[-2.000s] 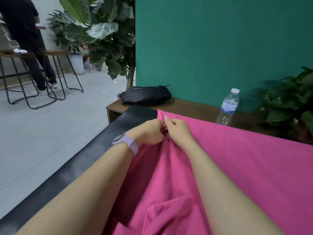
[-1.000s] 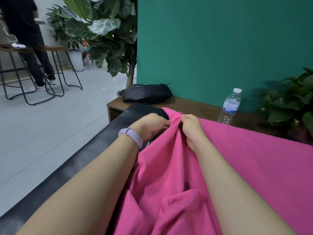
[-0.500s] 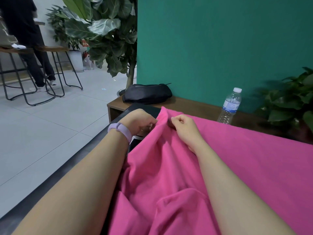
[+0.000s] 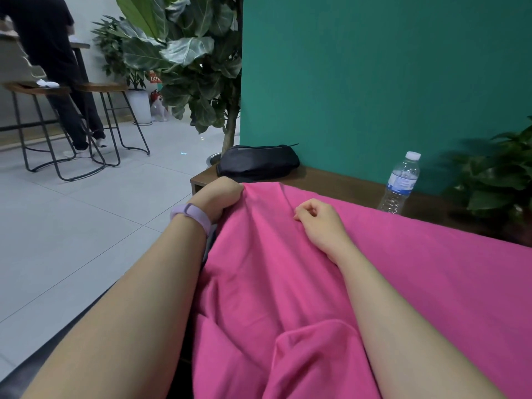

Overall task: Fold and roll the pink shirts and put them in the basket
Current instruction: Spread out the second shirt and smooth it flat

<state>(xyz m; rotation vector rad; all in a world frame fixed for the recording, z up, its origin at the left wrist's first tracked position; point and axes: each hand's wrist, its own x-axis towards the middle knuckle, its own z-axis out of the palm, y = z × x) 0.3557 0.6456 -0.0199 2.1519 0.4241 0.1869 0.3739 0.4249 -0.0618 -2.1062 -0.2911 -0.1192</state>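
Teal wall (image 4: 374, 67) behind, wooden counter (image 4: 339, 180) along its foot, and the pink shirt (image 4: 288, 269) is spread in front of that counter, rumpled on the left, no basket in view. Left hand (image 4: 217, 197) grips the shirt's far corner in curled fingers just in front of the black pouch (image 4: 256, 162); right hand (image 4: 319, 220) rests on the cloth, fingers loosely curled, pinching nothing I can see. Step looks like flattening before the fold: I'd pull that corner taut and sweep the right palm outward to clear wrinkles.

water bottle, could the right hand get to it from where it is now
Probably yes. The right hand rests on the pink shirt with loosely curled fingers, and nothing stands between it and the water bottle.
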